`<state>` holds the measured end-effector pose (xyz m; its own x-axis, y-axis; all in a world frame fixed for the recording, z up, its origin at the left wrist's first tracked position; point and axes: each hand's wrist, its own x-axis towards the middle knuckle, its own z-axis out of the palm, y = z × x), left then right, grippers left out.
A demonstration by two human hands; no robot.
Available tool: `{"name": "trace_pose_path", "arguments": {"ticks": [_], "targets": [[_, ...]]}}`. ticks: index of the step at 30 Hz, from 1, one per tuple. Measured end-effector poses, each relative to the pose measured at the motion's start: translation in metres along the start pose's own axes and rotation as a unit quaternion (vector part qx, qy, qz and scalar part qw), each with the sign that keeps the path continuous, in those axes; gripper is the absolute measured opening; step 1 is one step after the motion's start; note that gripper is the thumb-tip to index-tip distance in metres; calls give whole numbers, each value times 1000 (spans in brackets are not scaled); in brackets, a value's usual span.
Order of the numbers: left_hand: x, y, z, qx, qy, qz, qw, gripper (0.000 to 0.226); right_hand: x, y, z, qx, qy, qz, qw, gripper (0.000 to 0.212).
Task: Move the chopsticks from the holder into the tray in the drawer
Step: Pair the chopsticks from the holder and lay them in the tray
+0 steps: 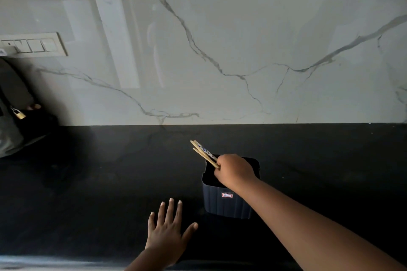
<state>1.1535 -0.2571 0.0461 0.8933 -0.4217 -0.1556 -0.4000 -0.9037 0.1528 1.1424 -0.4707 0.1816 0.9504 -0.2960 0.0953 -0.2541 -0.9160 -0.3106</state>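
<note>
The right hand (234, 170) curls round a bunch of thin wooden chopsticks (203, 153) above the dark, ribbed, boxy holder (226, 203). The left hand (168, 230) lies flat, fingers spread, on the smooth black worktop (99, 182).

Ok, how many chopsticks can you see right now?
3 chopsticks, bunched together in the right hand above the dark holder. More may be hidden behind the hand or inside the holder.

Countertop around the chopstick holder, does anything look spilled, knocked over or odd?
Nothing stands out. The holder stands upright on the black countertop; the right hand grips a bundle of chopsticks above it, and the left hand is spread over the counter.
</note>
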Motion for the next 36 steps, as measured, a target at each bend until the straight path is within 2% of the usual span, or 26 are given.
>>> {"name": "trace_pose_path", "arguments": {"ticks": [4,7,10,12,13,15,17,19,21,23,25,29,31,36], "targets": [[0,0,0,2,1,-4,1000,85,-4,-4,-15,13,-5,-12,1000,15],[1,-1,-1,1,-7,-6,1000,86,-6,-6,-42,65,26,-27,997,22],[4,-3,-4,-13,-56,-2,998,91,-9,-4,-81,192,76,-22,978,27],[7,-5,-21,-46,-92,-1,995,94,-12,-4,-108,294,94,-25,951,21],[9,-5,-35,-79,-86,-4,993,89,-14,-5,-120,348,98,-25,932,18],[14,-2,-72,-200,22,5,980,58,-17,-5,-140,437,99,-25,894,11],[13,7,-117,-339,169,34,925,27,-22,-7,-155,486,85,-26,869,9],[4,24,-166,-431,236,72,868,13,-27,-11,-164,512,49,-22,858,10],[-9,44,-209,-492,183,140,839,16,-32,-16,-165,508,5,-16,861,13],[-22,65,-236,-535,72,202,817,26,-36,-23,-161,501,-23,-12,865,16],[-32,83,-249,-551,1,230,802,17,-39,-28,-157,507,-30,-6,862,16],[-38,95,-247,-549,9,198,812,26,-42,-29,-152,523,-30,26,852,20],[-38,94,-239,-540,8,194,819,23,-44,-30,-149,537,-37,41,842,23],[-39,95,-220,-560,9,157,813,19,-48,-33,-135,545,-30,68,835,19]]}}
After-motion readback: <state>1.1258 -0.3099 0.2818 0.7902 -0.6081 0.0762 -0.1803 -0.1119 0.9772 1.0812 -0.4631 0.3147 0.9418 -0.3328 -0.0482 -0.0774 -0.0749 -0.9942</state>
